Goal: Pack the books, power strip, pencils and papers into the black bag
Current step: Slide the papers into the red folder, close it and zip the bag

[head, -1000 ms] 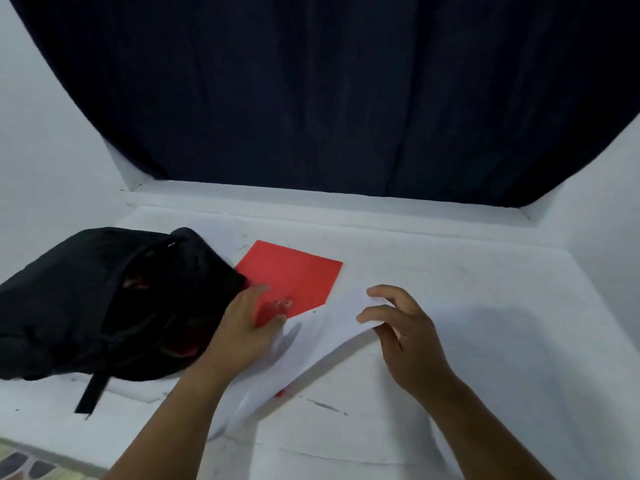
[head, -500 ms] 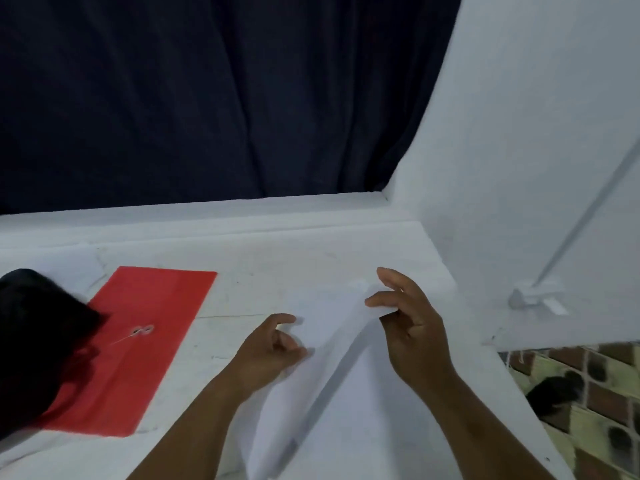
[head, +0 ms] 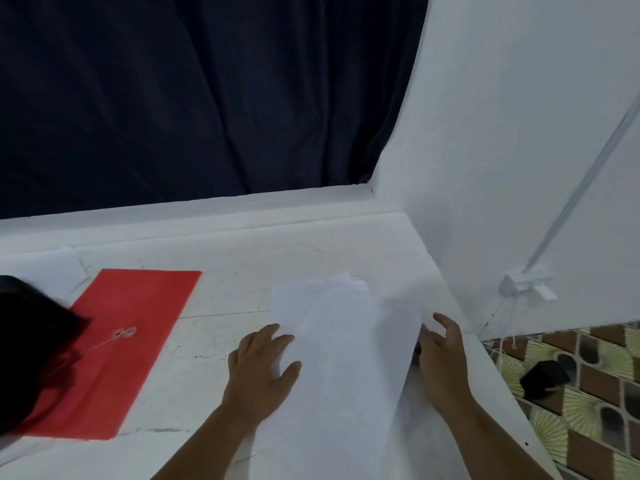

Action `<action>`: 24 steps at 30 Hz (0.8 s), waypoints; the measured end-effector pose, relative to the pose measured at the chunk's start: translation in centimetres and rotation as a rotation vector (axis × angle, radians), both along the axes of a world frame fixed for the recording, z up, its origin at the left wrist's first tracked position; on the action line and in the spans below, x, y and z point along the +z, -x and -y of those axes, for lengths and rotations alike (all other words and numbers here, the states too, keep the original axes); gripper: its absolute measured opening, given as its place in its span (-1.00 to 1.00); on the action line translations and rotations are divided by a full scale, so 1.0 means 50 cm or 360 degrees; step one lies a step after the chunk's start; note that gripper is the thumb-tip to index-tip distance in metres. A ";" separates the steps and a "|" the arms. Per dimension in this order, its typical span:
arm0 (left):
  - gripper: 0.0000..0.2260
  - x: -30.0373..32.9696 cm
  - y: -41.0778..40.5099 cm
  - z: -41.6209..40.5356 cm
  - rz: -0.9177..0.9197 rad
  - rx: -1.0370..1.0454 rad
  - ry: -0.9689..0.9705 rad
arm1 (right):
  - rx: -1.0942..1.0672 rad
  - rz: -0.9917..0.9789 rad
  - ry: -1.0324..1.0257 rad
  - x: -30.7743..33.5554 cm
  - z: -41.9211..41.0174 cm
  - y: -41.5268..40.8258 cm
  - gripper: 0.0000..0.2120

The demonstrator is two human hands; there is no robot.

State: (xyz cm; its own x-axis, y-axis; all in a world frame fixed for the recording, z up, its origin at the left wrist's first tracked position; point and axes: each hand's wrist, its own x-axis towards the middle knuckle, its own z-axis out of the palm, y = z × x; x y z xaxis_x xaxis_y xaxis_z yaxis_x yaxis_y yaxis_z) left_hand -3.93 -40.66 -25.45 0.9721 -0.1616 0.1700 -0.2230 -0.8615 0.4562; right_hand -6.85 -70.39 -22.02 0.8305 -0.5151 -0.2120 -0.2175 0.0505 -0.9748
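Note:
A stack of white papers arches up off the white table between my two hands. My left hand grips the papers' left edge, thumb on top and fingertips tucked under. At the right edge, my right hand touches the sheets with fingers loosely spread; its thumb is hidden behind the paper. The black bag shows only partly at the left frame edge, blurred. It overlaps a flat red envelope with a string clasp that lies on the table.
A white wall rises close to the right of the papers, with a small white bracket and cord on it. Patterned floor tiles and a black object lie beyond the table's right edge. A dark curtain hangs behind.
The view has swung right, so the bag has slid to the left edge. The papers have moved right with both hands, and my right hand's pinch has loosened into spread fingers.

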 end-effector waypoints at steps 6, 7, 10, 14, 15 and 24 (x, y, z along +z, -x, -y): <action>-0.59 -0.012 -0.014 0.002 0.0071 0.0012 0.0183 | 0.0320 0.0105 0.0446 -0.012 -0.015 0.018 -0.52; -0.60 -0.013 -0.014 0.000 0.0079 0.0027 0.0268 | 0.0387 0.0109 0.0540 -0.015 -0.018 0.019 -0.44; -0.61 -0.019 -0.020 -0.019 0.0077 -0.0035 0.0435 | 0.0564 0.0096 0.0790 -0.023 -0.026 0.017 -0.32; -0.74 -0.026 -0.022 -0.044 0.0019 -0.0188 0.0671 | 0.0428 0.0173 0.0827 -0.027 -0.029 0.009 -0.33; -0.73 -0.029 -0.022 -0.045 0.0024 -0.0206 0.0687 | 0.0398 0.0184 0.0820 -0.029 -0.029 0.009 -0.37; -0.64 -0.034 -0.021 -0.027 0.0274 -0.0034 0.0502 | 0.0535 0.0166 0.1127 -0.044 -0.029 0.007 -0.61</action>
State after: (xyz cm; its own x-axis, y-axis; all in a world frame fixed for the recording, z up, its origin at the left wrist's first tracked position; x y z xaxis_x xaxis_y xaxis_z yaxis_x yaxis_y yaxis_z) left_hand -2.87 -39.30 -27.17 0.9219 -0.0950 0.3757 -0.3361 -0.6784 0.6533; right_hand -7.21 -68.96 -24.23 0.9631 -0.2163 0.1600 -0.0168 -0.6418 -0.7667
